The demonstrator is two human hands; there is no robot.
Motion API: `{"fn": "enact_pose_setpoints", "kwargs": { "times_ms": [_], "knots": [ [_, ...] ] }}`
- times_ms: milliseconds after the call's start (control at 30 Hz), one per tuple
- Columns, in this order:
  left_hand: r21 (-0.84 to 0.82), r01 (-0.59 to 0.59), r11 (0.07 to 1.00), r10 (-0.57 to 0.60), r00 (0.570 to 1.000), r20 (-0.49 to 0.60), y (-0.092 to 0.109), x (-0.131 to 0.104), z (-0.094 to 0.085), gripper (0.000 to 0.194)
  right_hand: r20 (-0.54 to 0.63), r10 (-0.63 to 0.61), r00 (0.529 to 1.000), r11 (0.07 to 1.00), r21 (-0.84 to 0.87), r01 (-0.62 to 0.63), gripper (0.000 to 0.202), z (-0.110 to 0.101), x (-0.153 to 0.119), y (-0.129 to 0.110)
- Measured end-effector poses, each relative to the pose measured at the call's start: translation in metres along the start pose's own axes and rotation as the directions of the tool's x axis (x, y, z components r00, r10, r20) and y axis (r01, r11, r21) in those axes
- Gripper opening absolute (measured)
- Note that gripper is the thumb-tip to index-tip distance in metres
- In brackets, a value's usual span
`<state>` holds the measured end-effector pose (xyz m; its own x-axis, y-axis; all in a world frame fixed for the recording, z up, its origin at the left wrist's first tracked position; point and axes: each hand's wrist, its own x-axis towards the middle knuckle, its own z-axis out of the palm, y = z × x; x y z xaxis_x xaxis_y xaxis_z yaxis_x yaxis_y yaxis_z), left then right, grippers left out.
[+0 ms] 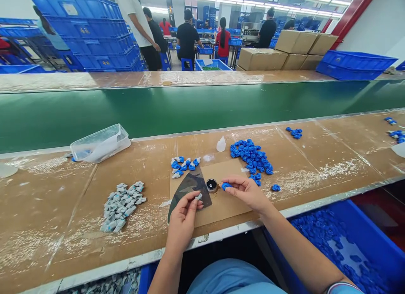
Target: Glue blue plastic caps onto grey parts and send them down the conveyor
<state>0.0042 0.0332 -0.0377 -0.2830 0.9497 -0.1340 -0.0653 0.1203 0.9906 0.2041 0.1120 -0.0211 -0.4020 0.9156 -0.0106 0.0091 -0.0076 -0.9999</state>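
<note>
My left hand (185,211) pinches a small grey plastic part (198,196) between thumb and fingers, over a dark sheet (199,182) on a cardboard mat (226,214). A small blue plastic part (225,186) is gripped in the fingertips of my right hand (247,192). Between the hands stands a small round pot (211,184) with a black inside. Left of my left hand lies a pile of grey parts (123,205). Beyond my right hand is a heap of blue parts (251,157). Several joined blue-and-white pieces (183,165) lie behind the dark sheet.
A white dropper bottle (221,144) stands behind the mat. A clear plastic box (100,144) lies at the left, near the green conveyor belt (190,108). Below the table edge, a blue bin (363,243) holds blue parts at the right. Grey parts (107,283) fill another at the left.
</note>
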Motion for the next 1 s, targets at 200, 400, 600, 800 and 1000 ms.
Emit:
{"fn": "enact_pose_setpoints", "kwargs": {
  "times_ms": [200,400,600,800,1000],
  "knots": [
    [-0.082,-0.006,0.997,0.007,1.0,0.008,-0.007,0.0,0.009,0.032,0.009,-0.298,0.955,0.854,-0.444,0.271,0.02,0.002,0.008,-0.001],
    [-0.061,-0.015,0.998,0.017,0.999,0.029,-0.005,0.0,0.008,0.029,0.086,-0.36,0.929,0.75,-0.566,0.343,0.02,0.007,0.016,0.0],
    [-0.05,-0.035,0.998,0.037,0.999,0.026,-0.008,0.0,0.009,0.026,0.17,-0.365,0.915,0.691,-0.609,0.389,0.022,0.007,0.018,-0.004],
    [-0.034,-0.039,0.999,0.04,0.998,0.038,-0.01,0.0,0.009,0.026,0.184,-0.372,0.91,0.692,-0.598,0.403,0.021,0.007,0.018,-0.003],
    [-0.069,-0.039,0.997,0.042,0.998,0.043,-0.012,0.0,0.009,0.026,0.135,-0.345,0.929,0.733,-0.58,0.356,0.02,0.005,0.018,-0.003]
  ]
}}
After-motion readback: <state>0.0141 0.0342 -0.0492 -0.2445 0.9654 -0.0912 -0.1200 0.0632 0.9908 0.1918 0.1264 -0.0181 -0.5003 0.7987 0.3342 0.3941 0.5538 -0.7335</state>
